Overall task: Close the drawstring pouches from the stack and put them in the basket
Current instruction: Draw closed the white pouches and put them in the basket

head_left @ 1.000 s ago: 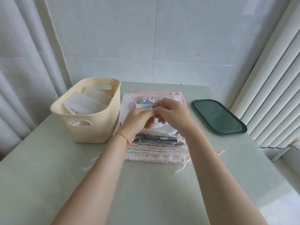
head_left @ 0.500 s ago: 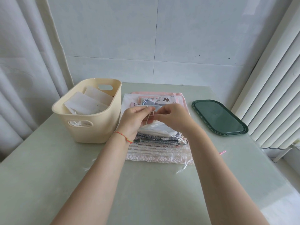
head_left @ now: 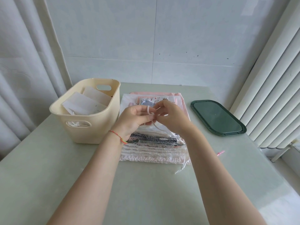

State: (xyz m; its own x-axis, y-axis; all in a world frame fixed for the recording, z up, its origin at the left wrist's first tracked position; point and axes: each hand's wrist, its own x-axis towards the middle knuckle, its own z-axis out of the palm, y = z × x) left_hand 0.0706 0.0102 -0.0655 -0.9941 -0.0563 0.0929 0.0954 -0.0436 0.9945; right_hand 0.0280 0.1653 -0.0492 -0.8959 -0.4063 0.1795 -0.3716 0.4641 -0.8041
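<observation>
Pouch stack [head_left: 152,143] on pale green table [head_left: 48,176] — tiled wall [head_left: 178,38] behind — both hands' fingers [head_left: 148,109] pinching its drawstring [head_left: 156,125].

Table layout, seen from the head camera

Basket [head_left: 90,125] at left on table [head_left: 146,192], pouches [head_left: 81,104] in it. Stack [head_left: 152,148] just right of basket, mid-table. Lid [head_left: 217,118] well right of stack. Both hands, left hand [head_left: 134,120] and right hand [head_left: 172,117], meet over stack. Wall behind.

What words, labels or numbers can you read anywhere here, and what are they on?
No text can be read.
The printed pouch on the stack carries cartoon figures and small marks, too blurred to read.
The basket, the green lid and the white pouches in the basket show no lettering.
</observation>
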